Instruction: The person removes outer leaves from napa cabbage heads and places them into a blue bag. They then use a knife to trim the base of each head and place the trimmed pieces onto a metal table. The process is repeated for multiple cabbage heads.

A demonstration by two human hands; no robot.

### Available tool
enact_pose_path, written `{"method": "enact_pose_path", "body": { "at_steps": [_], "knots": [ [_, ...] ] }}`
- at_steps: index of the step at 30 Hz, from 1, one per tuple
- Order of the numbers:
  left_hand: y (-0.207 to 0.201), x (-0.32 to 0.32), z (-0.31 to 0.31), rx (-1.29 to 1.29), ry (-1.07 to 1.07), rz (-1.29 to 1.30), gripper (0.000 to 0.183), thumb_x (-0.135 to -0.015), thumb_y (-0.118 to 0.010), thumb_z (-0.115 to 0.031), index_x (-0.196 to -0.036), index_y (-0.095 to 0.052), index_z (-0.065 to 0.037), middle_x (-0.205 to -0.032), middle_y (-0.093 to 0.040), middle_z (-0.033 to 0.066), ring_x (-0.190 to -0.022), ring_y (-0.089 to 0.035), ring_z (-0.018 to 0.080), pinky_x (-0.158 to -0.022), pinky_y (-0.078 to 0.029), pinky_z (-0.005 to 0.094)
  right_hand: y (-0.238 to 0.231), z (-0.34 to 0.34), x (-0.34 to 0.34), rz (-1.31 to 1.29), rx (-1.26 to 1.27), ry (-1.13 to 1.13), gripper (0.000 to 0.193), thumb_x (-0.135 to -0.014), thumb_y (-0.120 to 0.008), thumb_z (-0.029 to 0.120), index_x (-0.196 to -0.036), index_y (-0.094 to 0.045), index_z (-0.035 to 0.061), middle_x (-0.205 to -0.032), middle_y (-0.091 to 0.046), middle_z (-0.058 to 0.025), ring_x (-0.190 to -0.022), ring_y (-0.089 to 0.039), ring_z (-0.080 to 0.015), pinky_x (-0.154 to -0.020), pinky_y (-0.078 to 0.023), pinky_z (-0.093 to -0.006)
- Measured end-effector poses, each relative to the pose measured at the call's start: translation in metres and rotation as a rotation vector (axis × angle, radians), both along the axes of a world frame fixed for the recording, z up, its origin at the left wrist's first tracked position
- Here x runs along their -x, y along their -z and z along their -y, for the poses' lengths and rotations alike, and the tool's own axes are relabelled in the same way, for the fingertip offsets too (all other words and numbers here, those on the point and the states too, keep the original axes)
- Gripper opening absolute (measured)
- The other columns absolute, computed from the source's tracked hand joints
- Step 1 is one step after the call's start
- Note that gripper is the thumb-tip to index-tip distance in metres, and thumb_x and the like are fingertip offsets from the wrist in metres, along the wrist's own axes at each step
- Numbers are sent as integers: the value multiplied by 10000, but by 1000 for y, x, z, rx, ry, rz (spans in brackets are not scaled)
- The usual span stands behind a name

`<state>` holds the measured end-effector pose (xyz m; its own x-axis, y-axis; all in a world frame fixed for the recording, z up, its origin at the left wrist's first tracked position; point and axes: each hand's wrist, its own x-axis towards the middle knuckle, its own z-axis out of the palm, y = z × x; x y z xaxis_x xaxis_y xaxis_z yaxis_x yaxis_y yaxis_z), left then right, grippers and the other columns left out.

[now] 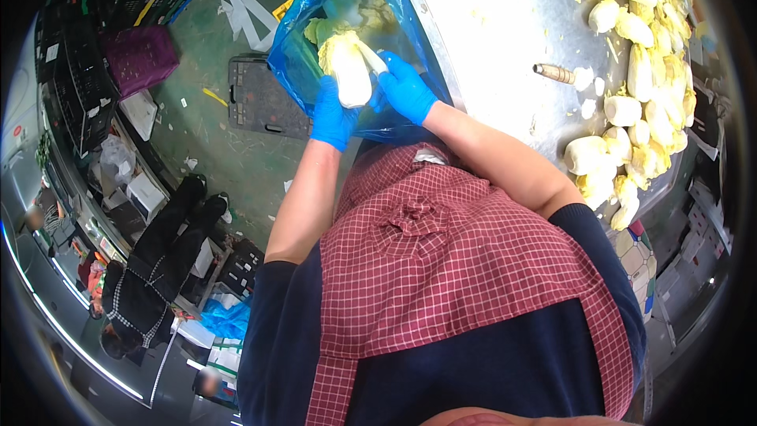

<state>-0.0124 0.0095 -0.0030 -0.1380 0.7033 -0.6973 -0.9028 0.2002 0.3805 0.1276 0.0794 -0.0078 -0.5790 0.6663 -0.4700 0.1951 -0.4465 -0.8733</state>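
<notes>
A pale napa cabbage (352,79) is in my gloved left hand (335,114), its white base toward me and its yellow-green leaves pointing away. My right hand (406,88), also in a blue glove, pinches an outer leaf (371,57) that stands away from the head. Both hands are over the near side of a wide-mouthed blue plastic bag (408,20). Loose green and yellow leaves (377,12) lie inside the bag, partly hidden behind the cabbage.
Right of the bag stands a metal table (493,51) with many cabbages (643,55) heaped along its far right. A wooden handle (554,72), perhaps a knife's, lies among white scraps. On the floor are a dark plastic crate (264,95) and white straps (251,16). Another person (150,284) is at left.
</notes>
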Motion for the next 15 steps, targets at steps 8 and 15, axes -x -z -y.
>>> {"method": "enact_pose_path", "body": {
  "at_steps": [8,15],
  "knots": [
    [1,-3,-8,37,-35,-99,540,-912,-543,-303,-1358,-395,-36,-1276,-524,130,-1134,-538,267,-948,-456,404,-5,-5,3,580,-397,-12,567,-877,-609,298,-1272,-435,-69,-1109,-560,-218,-982,-594,-269,-844,-484,-364],
    [6,-17,-14,12,108,-391,502,-985,-414,-353,-1339,-412,3,-1268,-529,131,-1101,-560,227,-926,-465,336,-49,-6,4,107,-21,-89,731,-720,-786,330,-1257,-464,-46,-1134,-599,-159,-1044,-578,-207,-897,-468,-338]
  ]
}}
